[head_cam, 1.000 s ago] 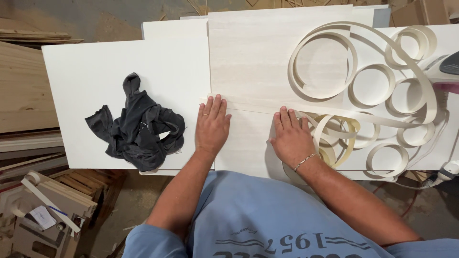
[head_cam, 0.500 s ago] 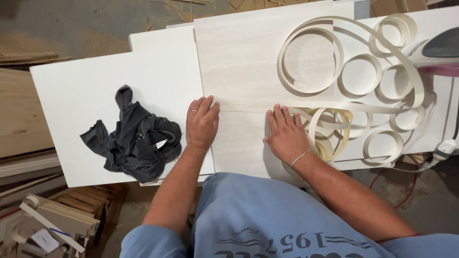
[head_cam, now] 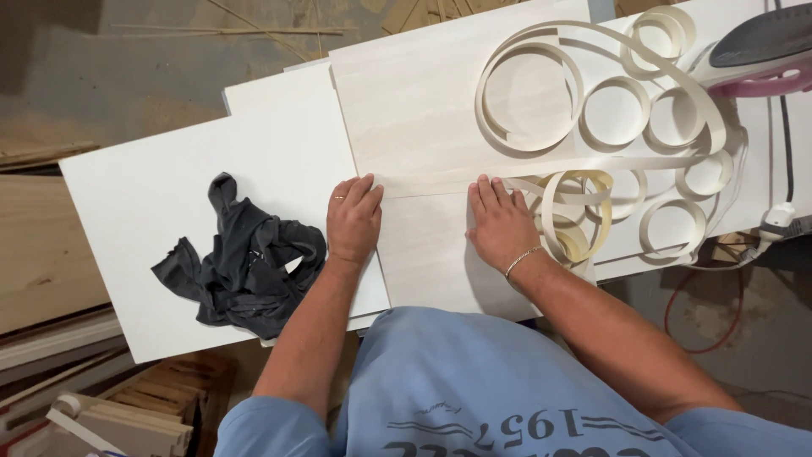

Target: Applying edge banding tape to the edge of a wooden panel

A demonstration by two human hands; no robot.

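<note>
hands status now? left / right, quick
Left hand: open, flat on the pale board, fingertips on the edging strip, gripping nothing.
Right hand: open, palm down, fingers on the same strip beside the coils.

Woodworking workshop: stacked boards (head_cam: 42, 254), edge-banding coils (head_cam: 617, 110) (iron (head_cam: 761, 46) nearby), dusty floor (head_cam: 169, 68).

A single camera, worn on the person's head, looked almost straight down from above the workbench, close enough that the person's own blue shirt (head_cam: 507, 381) filled the near edge of the frame. It faced away from the body, so the pale board (head_cam: 440, 118) ran toward the far side, with the left hand (head_cam: 353, 222) and right hand (head_cam: 501, 227) near the centre. The floor showed at far left and near right. No second view shared the scene
</note>
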